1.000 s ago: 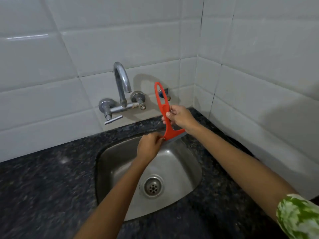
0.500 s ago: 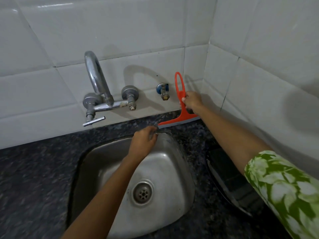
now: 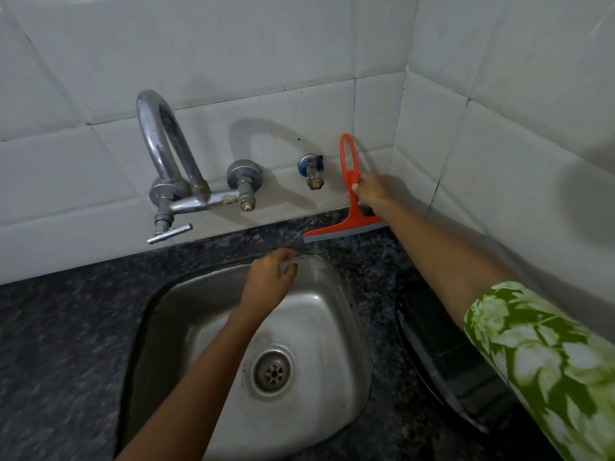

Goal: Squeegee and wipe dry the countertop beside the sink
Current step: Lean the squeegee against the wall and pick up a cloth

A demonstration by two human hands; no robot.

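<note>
My right hand [image 3: 372, 191] grips the handle of an orange squeegee [image 3: 349, 181], whose grey blade rests on the dark speckled countertop [image 3: 369, 261] behind the sink, close to the wall corner. The handle stands nearly upright against the white tiles. My left hand [image 3: 271, 277] lies on the back rim of the steel sink [image 3: 316, 327], fingers bent over the edge, holding nothing. No cloth is visible.
A chrome tap [image 3: 166, 154] with a lever juts from the tiled wall over the sink's left. A small blue-ringed valve [image 3: 312, 171] sits left of the squeegee. A dark flat object [image 3: 442, 357] lies on the counter right of the sink, partly under my right arm.
The squeegee moved from above the sink to the back counter strip near the corner, blade now down on the stone. My left hand let go of the blade and rests on the sink rim.
</note>
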